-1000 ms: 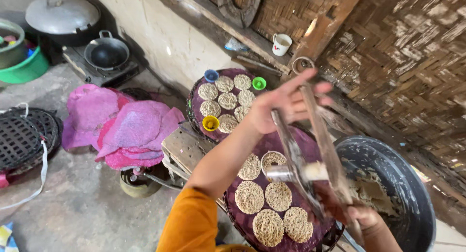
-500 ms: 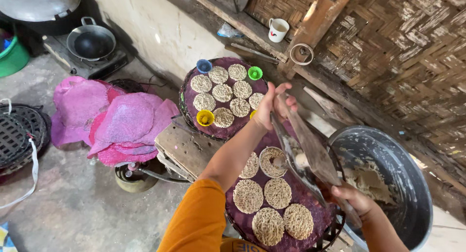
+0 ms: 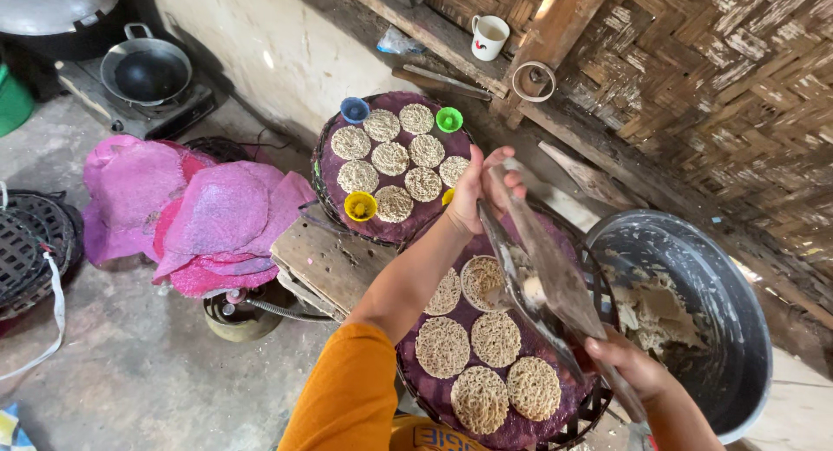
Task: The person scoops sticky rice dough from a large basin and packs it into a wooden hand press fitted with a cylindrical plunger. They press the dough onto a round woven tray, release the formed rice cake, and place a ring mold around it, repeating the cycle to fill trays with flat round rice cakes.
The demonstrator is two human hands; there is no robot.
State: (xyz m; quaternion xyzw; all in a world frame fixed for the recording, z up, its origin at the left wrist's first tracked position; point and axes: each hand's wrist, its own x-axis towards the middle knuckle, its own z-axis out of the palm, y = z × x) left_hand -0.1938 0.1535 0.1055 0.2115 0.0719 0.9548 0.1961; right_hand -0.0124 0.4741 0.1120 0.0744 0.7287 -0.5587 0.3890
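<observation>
Since half a second ago your left hand (image 3: 480, 189) has slid down the long metal press (image 3: 545, 277) at centre right, its grip closed round the upper end. Your right hand (image 3: 629, 364), lower right, grips the bottom end. The press slants over the near purple tray (image 3: 521, 429) of noodle rounds (image 3: 478, 399), beside the grey basin (image 3: 737, 312). A white mug (image 3: 488, 36) stands on the top-centre ledge.

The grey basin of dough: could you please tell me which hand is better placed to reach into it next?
Probably the right. The right hand grips the metal tool low down, just beside the grey basin, while the left hand holds its upper end near the far tray.
</observation>
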